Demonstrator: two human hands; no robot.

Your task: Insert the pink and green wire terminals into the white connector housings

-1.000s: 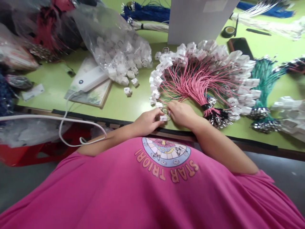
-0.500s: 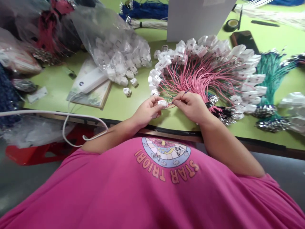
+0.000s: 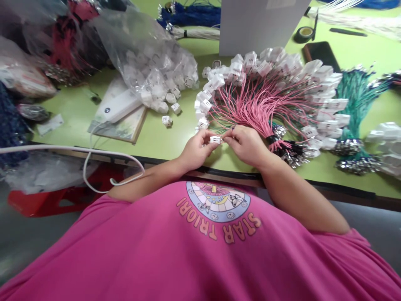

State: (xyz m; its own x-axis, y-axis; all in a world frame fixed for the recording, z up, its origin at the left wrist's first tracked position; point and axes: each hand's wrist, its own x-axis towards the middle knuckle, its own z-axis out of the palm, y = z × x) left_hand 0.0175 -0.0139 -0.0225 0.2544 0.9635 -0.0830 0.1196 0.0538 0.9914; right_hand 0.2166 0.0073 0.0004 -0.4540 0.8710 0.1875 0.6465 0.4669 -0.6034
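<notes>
Between thumb and fingers my left hand (image 3: 196,149) pinches a small white plastic connector housing (image 3: 215,139) with dark slots, close to the table's front edge. My right hand (image 3: 246,144) is closed in a pinch at the right end of that housing, on a thin wire (image 3: 223,139) whose tip is too small to make out. Just beyond both hands spreads a fan of pink wires (image 3: 250,102) with some green ones, many ending in white housings (image 3: 216,79). The bundle's metal terminals (image 3: 293,159) lie right of my right hand.
A clear bag of white housings (image 3: 156,67) lies to the left, with two loose housings (image 3: 167,121) before it. Green wire bundles (image 3: 354,108) lie at right. A notebook (image 3: 138,127) carries a white device (image 3: 123,106) with a cable. Behind stand a grey panel (image 3: 250,25), tape (image 3: 303,34) and a phone (image 3: 324,56).
My right hand has shifted slightly left and toward me, closer to the housing. The housing has turned a little in my left hand, which has also moved slightly.
</notes>
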